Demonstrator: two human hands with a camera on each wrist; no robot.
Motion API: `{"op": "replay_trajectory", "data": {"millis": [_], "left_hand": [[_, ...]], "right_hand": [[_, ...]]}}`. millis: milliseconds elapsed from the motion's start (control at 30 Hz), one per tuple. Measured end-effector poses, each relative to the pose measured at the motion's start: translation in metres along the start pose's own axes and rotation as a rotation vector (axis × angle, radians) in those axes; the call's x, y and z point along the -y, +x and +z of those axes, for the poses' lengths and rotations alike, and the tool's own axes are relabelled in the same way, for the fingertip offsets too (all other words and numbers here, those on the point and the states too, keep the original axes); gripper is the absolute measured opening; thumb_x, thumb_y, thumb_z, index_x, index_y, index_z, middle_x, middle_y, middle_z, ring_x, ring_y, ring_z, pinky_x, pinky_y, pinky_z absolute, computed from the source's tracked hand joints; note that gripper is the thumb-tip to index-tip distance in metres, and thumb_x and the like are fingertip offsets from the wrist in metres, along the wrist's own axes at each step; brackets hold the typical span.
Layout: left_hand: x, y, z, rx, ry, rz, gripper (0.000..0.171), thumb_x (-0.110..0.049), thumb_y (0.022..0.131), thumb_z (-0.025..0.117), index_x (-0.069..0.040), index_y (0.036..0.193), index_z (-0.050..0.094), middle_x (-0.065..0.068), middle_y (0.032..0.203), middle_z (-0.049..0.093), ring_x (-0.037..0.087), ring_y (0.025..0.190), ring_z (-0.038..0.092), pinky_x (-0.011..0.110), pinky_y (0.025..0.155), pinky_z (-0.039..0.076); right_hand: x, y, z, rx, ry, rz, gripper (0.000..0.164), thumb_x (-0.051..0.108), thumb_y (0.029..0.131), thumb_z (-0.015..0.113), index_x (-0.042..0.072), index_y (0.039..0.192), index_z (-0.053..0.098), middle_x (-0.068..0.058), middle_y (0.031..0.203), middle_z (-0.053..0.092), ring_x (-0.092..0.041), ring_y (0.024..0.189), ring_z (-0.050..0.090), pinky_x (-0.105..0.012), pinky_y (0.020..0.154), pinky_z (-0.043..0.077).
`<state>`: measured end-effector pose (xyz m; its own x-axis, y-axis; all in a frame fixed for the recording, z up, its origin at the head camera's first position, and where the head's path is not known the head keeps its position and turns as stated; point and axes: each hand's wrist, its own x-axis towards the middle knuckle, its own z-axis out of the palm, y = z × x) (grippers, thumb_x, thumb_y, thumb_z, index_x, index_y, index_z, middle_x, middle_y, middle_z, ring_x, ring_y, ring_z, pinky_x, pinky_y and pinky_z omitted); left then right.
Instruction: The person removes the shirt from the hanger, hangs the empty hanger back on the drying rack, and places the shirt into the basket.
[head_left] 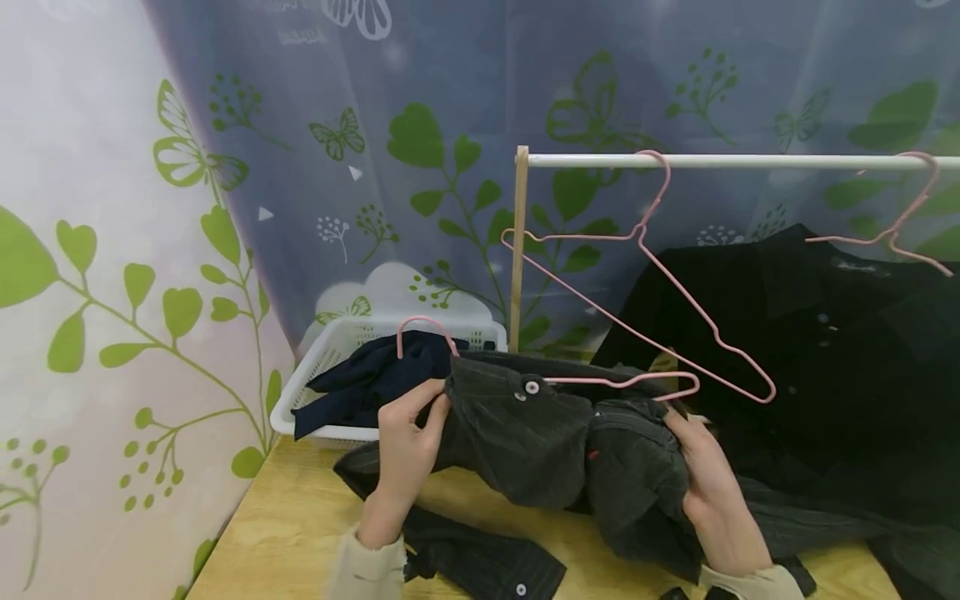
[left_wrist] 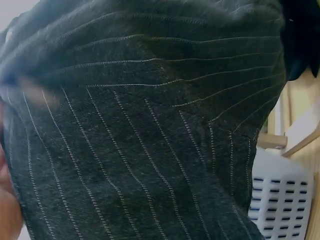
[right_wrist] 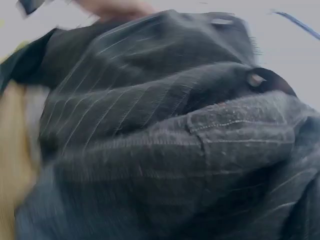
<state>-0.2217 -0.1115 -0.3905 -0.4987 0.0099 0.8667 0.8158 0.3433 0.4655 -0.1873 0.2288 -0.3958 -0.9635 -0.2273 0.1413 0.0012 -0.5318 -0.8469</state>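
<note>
A dark grey pinstriped shirt (head_left: pixel 517 442) with white buttons hangs between my hands over the table. My left hand (head_left: pixel 408 437) pinches its upper edge on the left, thumb and fingers on the cloth. On the right, my right hand (head_left: pixel 708 487) grips the bunched cloth near the end of a pink hanger (head_left: pixel 615 385). That hanger lies partly inside the shirt: its hook sticks up at the left and its right arm shows above the cloth. Striped fabric (left_wrist: pixel 130 125) fills most of the left wrist view. In the right wrist view the folded cloth (right_wrist: pixel 150 150) is blurred.
A white basket (head_left: pixel 281 417) holding dark navy clothing (head_left: pixel 375 383) stands behind my left hand. A white rail (head_left: pixel 600 161) on a wooden post (head_left: pixel 519 250) carries a bare pink hanger (head_left: pixel 570 237) and a black shirt (head_left: pixel 810 358) at right. Below is the wooden table (head_left: pixel 262 533).
</note>
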Motion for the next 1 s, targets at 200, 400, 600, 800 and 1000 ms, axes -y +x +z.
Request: {"op": "replay_trajectory", "data": {"millis": [200,400,600,800,1000], "left_hand": [[-0.003,-0.002,0.011,0.016,0.033,-0.04,0.016,0.003,0.093,0.068,-0.009,0.097,0.077,0.005,0.092,0.076,0.017,0.076,0.072,0.028,0.069,0.057],[-0.002,0.0,0.007,0.045,0.085,-0.052,0.01,-0.001,0.094,0.069,-0.007,0.096,0.077,0.006,0.092,0.077,0.017,0.079,0.073,0.033,0.072,0.059],[-0.003,0.0,0.002,0.057,0.136,-0.049,0.007,-0.002,0.093,0.07,-0.005,0.094,0.076,0.008,0.09,0.077,0.018,0.078,0.073,0.036,0.07,0.06],[-0.006,0.0,0.006,0.085,0.16,0.005,0.009,0.002,0.09,0.073,-0.005,0.095,0.076,0.007,0.092,0.076,0.017,0.079,0.073,0.032,0.068,0.059],[-0.01,0.001,0.012,0.119,0.16,0.031,0.009,0.001,0.09,0.073,-0.005,0.096,0.076,0.007,0.094,0.076,0.019,0.084,0.074,0.032,0.073,0.06]], "right_hand": [[-0.009,0.011,0.008,-0.225,-1.099,-0.014,0.047,0.032,0.109,0.049,-0.001,0.141,0.055,-0.023,0.13,0.063,-0.035,0.12,0.061,-0.05,0.104,0.047],[-0.002,0.01,0.004,-0.245,-1.25,-0.18,0.055,0.02,0.098,0.07,0.009,0.145,0.044,-0.023,0.122,0.067,-0.038,0.11,0.068,-0.05,0.088,0.056],[0.007,0.005,0.003,-0.26,-1.298,-0.453,0.054,0.005,0.086,0.081,0.008,0.134,0.057,-0.007,0.104,0.069,0.0,0.089,0.065,-0.011,0.076,0.052],[0.005,0.009,0.008,-0.178,-1.578,-0.824,0.018,0.027,0.093,0.075,0.012,0.104,0.074,0.003,0.085,0.062,-0.013,0.082,0.057,-0.014,0.072,0.044],[-0.004,0.019,0.017,-0.047,-1.748,-1.099,0.05,0.05,0.105,0.048,0.009,0.088,0.071,-0.003,0.079,0.06,-0.024,0.076,0.054,-0.037,0.07,0.046]]}}
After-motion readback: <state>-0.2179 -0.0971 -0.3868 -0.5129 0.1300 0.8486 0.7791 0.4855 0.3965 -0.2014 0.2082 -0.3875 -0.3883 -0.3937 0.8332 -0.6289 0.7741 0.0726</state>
